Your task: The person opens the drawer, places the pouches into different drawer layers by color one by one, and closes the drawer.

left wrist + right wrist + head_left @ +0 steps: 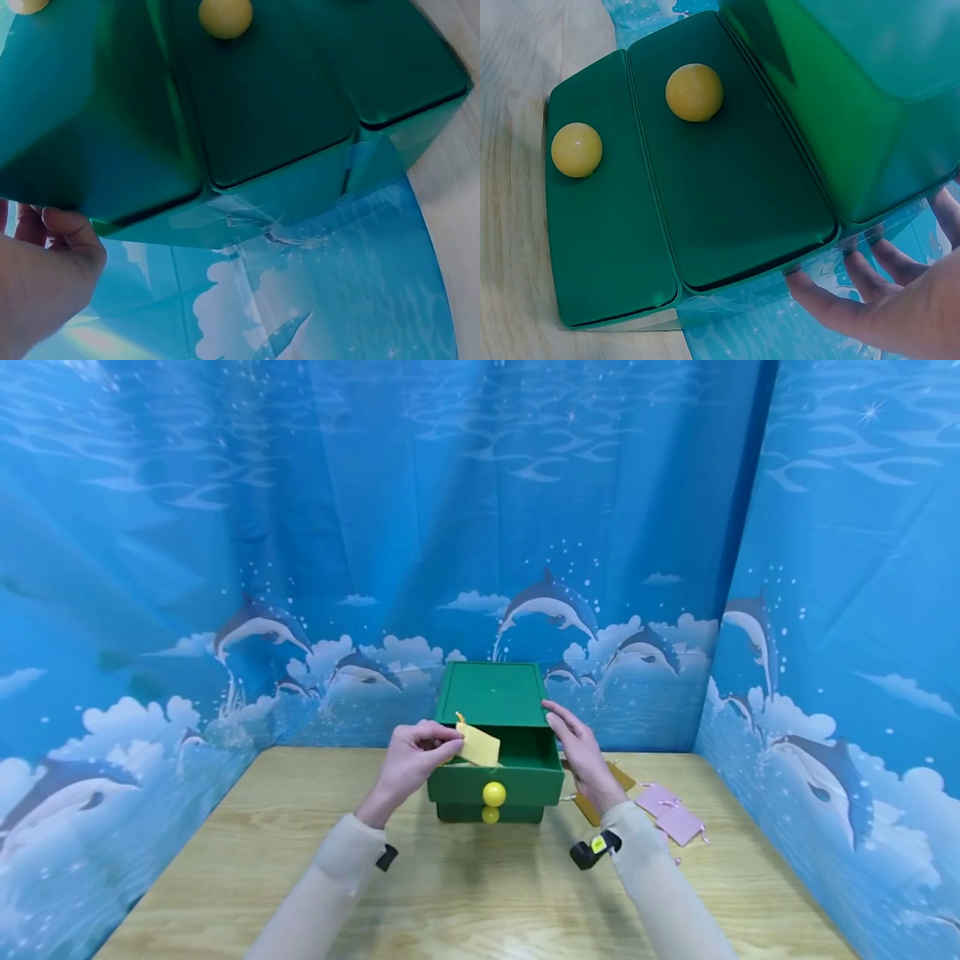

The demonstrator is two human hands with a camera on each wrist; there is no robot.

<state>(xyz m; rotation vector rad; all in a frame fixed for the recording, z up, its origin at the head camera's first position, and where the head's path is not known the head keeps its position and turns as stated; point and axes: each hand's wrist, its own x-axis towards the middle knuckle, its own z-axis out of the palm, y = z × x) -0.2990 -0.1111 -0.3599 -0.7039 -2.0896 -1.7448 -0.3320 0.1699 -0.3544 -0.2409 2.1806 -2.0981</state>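
A green drawer cabinet stands on the table with its top drawer pulled out, a yellow round knob on its front. Over the drawer's left part, my left hand pinches a small pale yellow drawstring pouch, its cord end up. Something pale shows just beneath the pouch in the drawer; I cannot tell what. My right hand rests its extended fingers against the cabinet's right side. In the left wrist view the drawer hides the pouch and some fingertips.
Pink drawstring pouches lie on the wooden table right of the cabinet. Mustard pouches lie closer in, partly behind my right hand. A blue dolphin-print curtain stands along the back and sides. Lower drawers are closed.
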